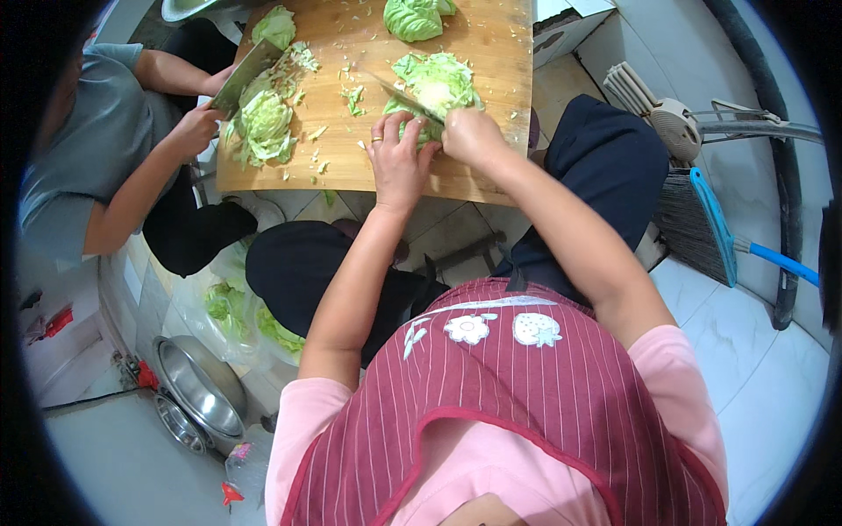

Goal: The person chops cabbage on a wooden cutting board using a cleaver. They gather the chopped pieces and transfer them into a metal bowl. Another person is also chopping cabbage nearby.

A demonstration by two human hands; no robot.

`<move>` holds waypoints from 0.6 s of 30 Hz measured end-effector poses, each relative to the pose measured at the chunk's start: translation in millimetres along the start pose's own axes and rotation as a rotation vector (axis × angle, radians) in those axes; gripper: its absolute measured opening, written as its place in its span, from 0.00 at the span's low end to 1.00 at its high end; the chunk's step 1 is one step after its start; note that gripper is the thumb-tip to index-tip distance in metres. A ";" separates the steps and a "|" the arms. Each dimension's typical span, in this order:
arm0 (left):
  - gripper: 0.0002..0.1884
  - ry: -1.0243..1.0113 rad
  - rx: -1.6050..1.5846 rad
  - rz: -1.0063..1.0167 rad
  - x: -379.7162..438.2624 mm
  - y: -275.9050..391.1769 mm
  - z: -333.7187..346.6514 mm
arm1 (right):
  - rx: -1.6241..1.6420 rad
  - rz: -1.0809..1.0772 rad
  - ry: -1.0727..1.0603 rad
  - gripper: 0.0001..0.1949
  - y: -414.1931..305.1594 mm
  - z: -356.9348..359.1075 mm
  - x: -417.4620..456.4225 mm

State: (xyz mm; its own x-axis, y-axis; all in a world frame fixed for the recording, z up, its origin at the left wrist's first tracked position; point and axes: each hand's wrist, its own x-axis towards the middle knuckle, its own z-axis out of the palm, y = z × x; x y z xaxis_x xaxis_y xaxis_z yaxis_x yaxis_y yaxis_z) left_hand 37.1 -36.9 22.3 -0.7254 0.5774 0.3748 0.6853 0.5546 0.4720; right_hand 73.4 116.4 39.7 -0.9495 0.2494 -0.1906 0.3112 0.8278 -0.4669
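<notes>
On a wooden board [342, 151], my left hand [400, 154] presses its bent fingers onto a piece of green cabbage [427, 133]. My right hand [475, 139] is closed around the handle of a kitchen knife [411, 102], whose blade angles up and left beside my left fingertips. The handle is hidden in my fist. Cut cabbage [444, 82] lies just beyond the blade. Farther off, at the board's far side, sits a larger cabbage piece [413, 18]. Small shreds are scattered over the wood.
At the left, a co-worker holds a cleaver [247, 79] over shredded cabbage [265, 128], sharing the board. Plastic bags of leafy greens [227, 309] and steel basins [200, 384] are on the lower left. A broom [704, 227] and a pedestal fan [672, 128] stand at the right.
</notes>
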 end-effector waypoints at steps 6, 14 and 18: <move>0.23 -0.017 -0.058 0.003 1.4 -2.0 -3.0 | -0.050 -0.034 0.027 0.07 -9.5 -52.4 -70.9; 0.23 -0.015 0.000 0.006 3.8 0.7 -1.4 | 0.037 0.042 -0.037 0.06 -3.8 3.3 -4.7; 0.25 0.010 -0.035 -0.013 1.2 -0.1 -1.1 | 0.059 -0.006 -0.007 0.06 0.3 -21.9 -3.9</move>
State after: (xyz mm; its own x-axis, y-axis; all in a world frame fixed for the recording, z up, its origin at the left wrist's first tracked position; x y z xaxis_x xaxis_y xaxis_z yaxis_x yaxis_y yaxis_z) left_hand 36.0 -36.9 23.6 -0.7349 0.5639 0.3767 0.6733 0.5408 0.5041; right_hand 76.3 126.6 59.2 -0.9512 0.2404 -0.1935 0.3072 0.7981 -0.5183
